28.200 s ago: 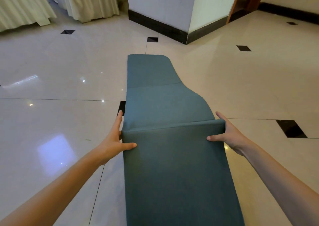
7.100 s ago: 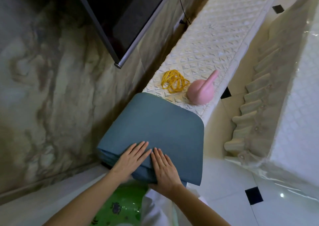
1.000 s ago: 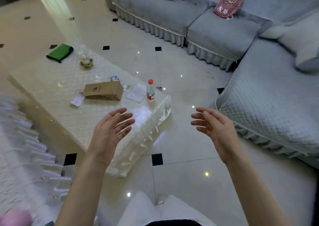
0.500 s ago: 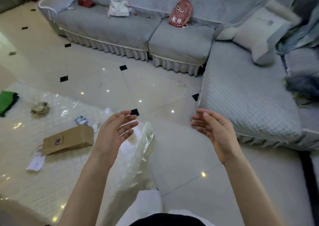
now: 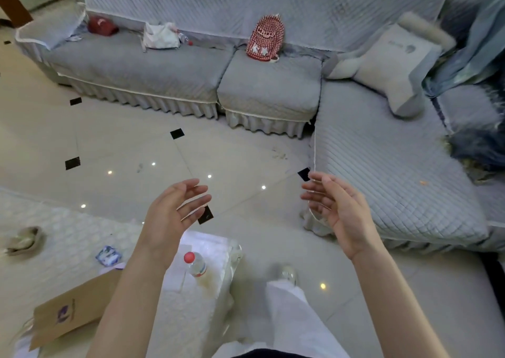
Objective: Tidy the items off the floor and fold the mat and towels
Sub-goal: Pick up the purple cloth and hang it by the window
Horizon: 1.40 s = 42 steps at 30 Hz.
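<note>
Sofa [image 5: 175,68] ahead, no mat or towels visible; left hand [image 5: 172,215] and right hand [image 5: 341,213] raised, fingers loose, holding nothing.

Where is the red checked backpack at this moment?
In the head view, the red checked backpack stands upright on the grey sofa, against its backrest, right of the white bag.

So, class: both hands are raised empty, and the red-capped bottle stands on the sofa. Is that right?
One slip. The head view shows the red-capped bottle standing on the low covered table, not the sofa. The left hand and right hand are indeed raised and empty.
</note>
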Each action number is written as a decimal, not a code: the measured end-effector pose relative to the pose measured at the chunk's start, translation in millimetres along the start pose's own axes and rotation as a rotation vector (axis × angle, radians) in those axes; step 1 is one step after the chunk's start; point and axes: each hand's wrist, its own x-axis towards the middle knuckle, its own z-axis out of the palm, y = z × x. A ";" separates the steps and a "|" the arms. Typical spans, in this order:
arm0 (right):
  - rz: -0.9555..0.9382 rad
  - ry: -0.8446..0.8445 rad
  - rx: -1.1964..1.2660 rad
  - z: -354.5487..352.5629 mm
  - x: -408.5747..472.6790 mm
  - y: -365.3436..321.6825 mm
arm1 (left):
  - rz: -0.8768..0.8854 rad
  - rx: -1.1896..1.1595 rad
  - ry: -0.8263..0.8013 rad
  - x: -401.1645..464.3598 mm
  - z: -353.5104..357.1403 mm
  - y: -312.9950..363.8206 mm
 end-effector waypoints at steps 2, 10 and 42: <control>0.002 -0.009 -0.015 5.0 32.4 -3.2 | -0.006 -0.004 0.014 27.1 8.8 2.9; 0.037 -0.099 -0.079 24.8 196.3 -31.4 | 0.004 -0.083 0.113 158.1 62.2 26.2; 0.217 -0.740 -0.295 418.3 621.2 -39.2 | 0.225 -0.277 0.699 523.5 -88.9 210.6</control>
